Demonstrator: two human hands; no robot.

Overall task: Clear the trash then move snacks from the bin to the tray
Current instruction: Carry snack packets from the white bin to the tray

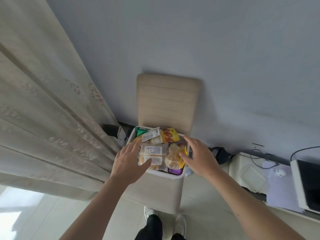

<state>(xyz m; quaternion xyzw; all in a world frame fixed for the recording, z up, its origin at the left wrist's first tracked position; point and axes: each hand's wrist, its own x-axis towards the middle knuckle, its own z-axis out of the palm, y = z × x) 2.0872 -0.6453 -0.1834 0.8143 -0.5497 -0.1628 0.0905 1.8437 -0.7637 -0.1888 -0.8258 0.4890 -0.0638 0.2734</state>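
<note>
A white bin full of packaged snacks sits on the seat of a beige chair. Inside lie a clear bread pack with a blue label, a bun in a yellow-edged wrapper, a yellow pack, a green pack and a purple pack. My left hand hovers at the bin's left side with fingers spread, thumb by the bread pack. My right hand hangs over the bin's right rim, fingers straight, thumb near the bun. Neither hand holds anything.
A beige curtain hangs at the left. A low white unit at the right carries a clear lid, cables and a dark-screened device. My feet stand on the pale floor before the chair.
</note>
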